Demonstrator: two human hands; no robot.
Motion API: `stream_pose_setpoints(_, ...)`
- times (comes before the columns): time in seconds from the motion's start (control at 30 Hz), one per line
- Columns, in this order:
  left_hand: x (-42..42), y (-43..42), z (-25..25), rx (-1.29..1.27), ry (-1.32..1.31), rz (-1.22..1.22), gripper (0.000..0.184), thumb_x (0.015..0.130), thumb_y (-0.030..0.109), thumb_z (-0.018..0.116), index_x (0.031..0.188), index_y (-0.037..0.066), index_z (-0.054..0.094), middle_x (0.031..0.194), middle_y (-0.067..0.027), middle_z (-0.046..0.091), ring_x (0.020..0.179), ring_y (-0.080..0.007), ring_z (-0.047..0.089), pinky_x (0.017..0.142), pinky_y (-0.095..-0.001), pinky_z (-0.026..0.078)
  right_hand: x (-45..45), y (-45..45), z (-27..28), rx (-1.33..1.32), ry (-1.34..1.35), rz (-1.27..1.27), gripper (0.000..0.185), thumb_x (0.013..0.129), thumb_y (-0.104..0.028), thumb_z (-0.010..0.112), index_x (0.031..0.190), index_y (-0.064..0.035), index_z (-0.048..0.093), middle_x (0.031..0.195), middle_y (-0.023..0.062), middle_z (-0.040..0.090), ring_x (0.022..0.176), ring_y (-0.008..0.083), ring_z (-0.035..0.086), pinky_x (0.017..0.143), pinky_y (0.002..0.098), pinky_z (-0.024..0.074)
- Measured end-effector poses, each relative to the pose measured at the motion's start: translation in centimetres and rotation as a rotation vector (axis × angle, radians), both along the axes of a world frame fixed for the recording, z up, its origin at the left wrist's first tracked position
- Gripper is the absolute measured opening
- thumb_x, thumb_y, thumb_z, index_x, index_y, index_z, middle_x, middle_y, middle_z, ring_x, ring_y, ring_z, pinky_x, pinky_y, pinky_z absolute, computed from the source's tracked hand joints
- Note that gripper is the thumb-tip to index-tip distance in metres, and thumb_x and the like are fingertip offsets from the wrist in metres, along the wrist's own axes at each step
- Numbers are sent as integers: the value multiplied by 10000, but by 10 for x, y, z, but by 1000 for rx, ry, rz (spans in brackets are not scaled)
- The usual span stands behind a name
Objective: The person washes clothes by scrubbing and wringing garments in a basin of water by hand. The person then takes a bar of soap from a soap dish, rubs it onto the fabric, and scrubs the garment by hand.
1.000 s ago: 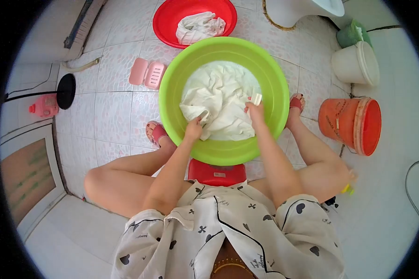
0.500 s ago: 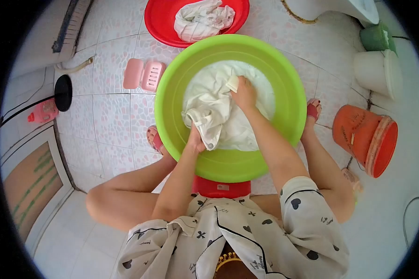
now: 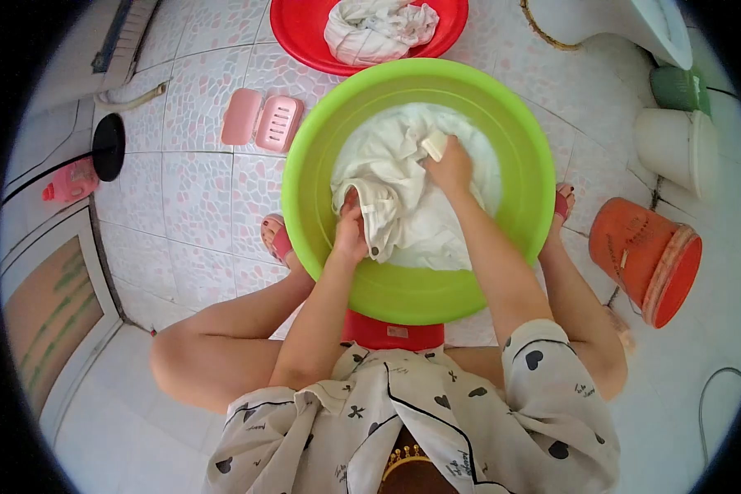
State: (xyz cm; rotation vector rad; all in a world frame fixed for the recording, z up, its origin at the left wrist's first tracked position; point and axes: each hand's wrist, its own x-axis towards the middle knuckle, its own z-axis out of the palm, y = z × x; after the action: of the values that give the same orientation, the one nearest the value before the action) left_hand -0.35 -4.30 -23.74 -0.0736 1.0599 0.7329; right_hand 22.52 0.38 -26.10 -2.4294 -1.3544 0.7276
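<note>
A wet white garment lies bunched in sudsy water inside a large lime-green basin between my legs. At the basin's near left, my left hand grips the garment by its waistband, where a dark button shows near the lower end. Some of its fingers are tucked inside the opening. A cream bar of soap is in my right hand, its end poking out past the fingers. That hand is over the cloth at the right side, with the soap close to the fabric.
Behind the basin, a red basin holds white cloth. An open pink soap box lies on the tiles at left. An orange bucket and a white bucket stand at right. A pink bottle stands far left.
My left hand has turned the waistband, and more of its fingers show at the opening. My right hand with the soap has shifted slightly right. The whole view has moved a little.
</note>
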Motion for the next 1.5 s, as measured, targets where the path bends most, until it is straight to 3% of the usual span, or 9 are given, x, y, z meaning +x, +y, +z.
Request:
stream_pose_setpoints(0.17,3,-11,-5,-14,-143,-53,419,948,146,425,1355,87,344,1287,-121,477,1103,-253,546,922,-390,485,-45,-48,83,204,405,4,524,715,-278,716,1087,7,482,984,232,593,956,397,566,806,447,451)
stream_pose_setpoints(0.27,7,-14,13,-62,-184,-121,393,976,229,403,1312,26,411,1290,-138,489,1150,-253,521,970,-388,457,-82,-73,102,150,604,12,534,723,-275,748,1100,5,495,955,184,613,899,334,598,801,381,465)
stream_pose_setpoints(0.37,12,-20,45,23,-269,-144,412,979,240,402,1314,0,399,1291,-149,485,1155,-251,517,985,-382,448,-108,-89,113,256,331,0,536,718,-264,758,1091,13,491,964,167,612,882,301,597,790,369,467)
stream_pose_setpoints(0.6,18,-15,102,357,-147,-241,435,934,260,521,1289,19,447,1256,-103,504,1147,-234,508,933,-320,441,-89,-99,143,217,904,-202,431,715,-103,697,1087,12,514,946,84,608,853,191,588,744,303,472)
stream_pose_setpoints(1.03,13,-17,135,1625,1302,-671,307,819,221,626,1061,43,567,981,-113,597,887,-248,572,782,-357,470,-79,-143,226,254,1235,-131,422,708,-64,644,1120,-19,562,1015,59,619,904,158,594,781,289,480)
stream_pose_setpoints(1.2,13,-2,136,1024,533,-822,351,868,227,542,1159,33,518,1071,-110,592,932,-247,576,788,-349,487,-118,-154,237,150,935,43,458,723,-140,686,1127,0,522,972,66,614,894,152,587,794,294,473)
stream_pose_setpoints(1.27,17,-18,97,472,-451,74,379,872,240,540,1184,27,515,1111,-111,587,981,-241,572,804,-343,491,-126,-152,234,213,785,26,476,763,-234,698,1139,-12,509,959,110,600,857,223,590,787,328,470)
stream_pose_setpoints(1.4,9,-18,155,1494,499,-669,438,926,283,447,1291,41,444,1262,-130,499,1110,-269,521,955,-333,431,-129,-126,245,495,436,-70,446,821,-287,653,1180,-65,510,1067,172,534,941,309,544,826,395,437)
stream_pose_setpoints(1.5,27,-50,116,965,-423,-57,444,925,256,465,1313,51,395,1242,-117,493,1129,-249,499,984,-323,398,-142,-128,243,514,-11,308,436,843,-298,611,1220,-104,507,1131,182,485,1096,343,458,903,453,377)
